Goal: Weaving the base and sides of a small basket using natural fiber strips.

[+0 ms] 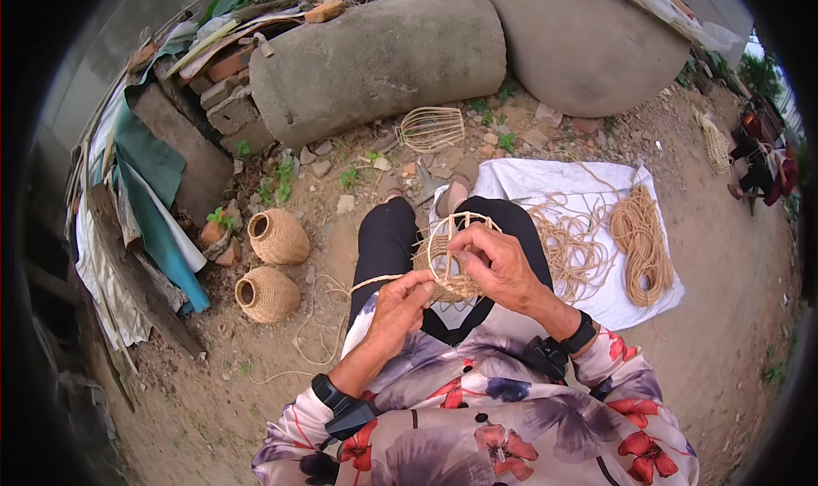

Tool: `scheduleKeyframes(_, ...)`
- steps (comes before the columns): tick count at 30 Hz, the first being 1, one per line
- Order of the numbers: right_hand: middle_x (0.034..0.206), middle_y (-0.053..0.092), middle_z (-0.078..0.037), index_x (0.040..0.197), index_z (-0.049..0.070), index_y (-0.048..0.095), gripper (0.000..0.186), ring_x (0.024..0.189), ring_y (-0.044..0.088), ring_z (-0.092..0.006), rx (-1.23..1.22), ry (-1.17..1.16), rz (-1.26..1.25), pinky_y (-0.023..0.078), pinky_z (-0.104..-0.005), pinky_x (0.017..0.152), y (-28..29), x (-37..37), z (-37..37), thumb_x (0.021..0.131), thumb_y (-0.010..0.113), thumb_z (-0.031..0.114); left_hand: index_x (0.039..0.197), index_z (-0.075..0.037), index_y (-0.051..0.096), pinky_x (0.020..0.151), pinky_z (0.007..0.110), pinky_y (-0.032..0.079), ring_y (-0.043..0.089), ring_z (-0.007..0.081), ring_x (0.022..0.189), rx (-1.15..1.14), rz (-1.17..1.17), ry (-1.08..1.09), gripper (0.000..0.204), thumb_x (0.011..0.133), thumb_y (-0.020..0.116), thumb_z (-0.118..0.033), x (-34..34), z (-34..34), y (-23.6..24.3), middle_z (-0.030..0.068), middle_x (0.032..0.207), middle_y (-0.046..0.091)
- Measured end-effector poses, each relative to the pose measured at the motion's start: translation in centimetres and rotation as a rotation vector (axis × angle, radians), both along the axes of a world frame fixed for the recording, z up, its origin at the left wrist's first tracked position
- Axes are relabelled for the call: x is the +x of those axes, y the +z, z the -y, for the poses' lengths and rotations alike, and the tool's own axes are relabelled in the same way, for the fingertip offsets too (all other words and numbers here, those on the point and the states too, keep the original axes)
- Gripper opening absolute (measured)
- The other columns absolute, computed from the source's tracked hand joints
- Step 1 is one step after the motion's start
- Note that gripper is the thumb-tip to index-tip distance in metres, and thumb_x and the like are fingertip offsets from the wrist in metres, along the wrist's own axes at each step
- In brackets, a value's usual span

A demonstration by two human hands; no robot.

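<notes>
Between my knees rests a half-woven basket (pixel 436 252), with tan cord wound round part of a pale, open ribbed frame. My left hand (pixel 399 314) is closed at its near left edge, thumb and forefinger pinching tan cord (pixel 372 281). That cord trails off to the left and down to the ground. Over the basket's right side, my right hand (pixel 501 271) is closed, its curled fingers gripping the frame's ribs near the rim. Whether cord is also between those fingertips is hidden.
Two finished-looking round cord baskets (pixel 279 236) lie on the ground at left. A bare ribbed frame (pixel 430 129) lies beyond my feet. On a white sheet (pixel 503 179) at right are loose cord (pixel 569 243) and a cord coil (pixel 641 252). A stone cylinder (pixel 379 64) stands behind.
</notes>
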State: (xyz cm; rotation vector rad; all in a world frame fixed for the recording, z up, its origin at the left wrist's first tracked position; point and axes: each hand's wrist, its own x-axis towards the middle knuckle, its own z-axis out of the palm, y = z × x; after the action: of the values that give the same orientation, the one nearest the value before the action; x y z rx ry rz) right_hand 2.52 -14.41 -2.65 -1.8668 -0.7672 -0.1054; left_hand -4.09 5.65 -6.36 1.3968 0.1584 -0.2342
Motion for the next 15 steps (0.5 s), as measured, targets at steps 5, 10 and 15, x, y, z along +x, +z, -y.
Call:
scheduleKeyframes(5,0.096,0.067,-0.01,0.112,0.004,0.059,0.028,0.073,0.066,-0.0226,-0.147,0.103,0.121,0.05,-0.0338,0.065,-0.1,0.8,-1.2,0.084,0.058,0.0,0.127,-0.01,0.054,0.04,0.019,0.03,0.038,0.0041,0.05,-0.928,-0.368,-0.154,0.025,0.101,0.052,-0.011,-0.1,-0.2,-1.5,-0.0001,0.075,0.05)
scheduleKeyframes(10,0.095,0.071,-0.012,0.108,0.004,0.061,0.027,0.08,0.069,-0.0346,-0.332,0.152,0.085,0.053,-0.0433,0.068,1.4,1.4,-1.2,0.081,0.057,0.004,0.124,-0.012,0.055,0.041,0.019,0.031,0.038,0.0044,0.05,-1.047,-0.339,-0.161,0.022,0.102,0.052,-0.012,-0.1,0.6,-2.5,-0.0009,0.073,0.048)
scheduleKeyframes(15,0.088,0.068,-0.011,0.099,0.006,0.06,0.024,0.077,0.068,-0.0332,-0.356,0.199,0.294,0.05,-0.0441,0.063,1.0,0.9,-2.0,0.076,0.068,0.01,0.118,-0.011,0.057,0.043,0.021,0.033,0.039,0.0063,0.052,-0.953,-0.311,-0.145,0.017,0.102,0.052,-0.013,0.0,0.7,-2.8,-0.0009,0.076,0.047)
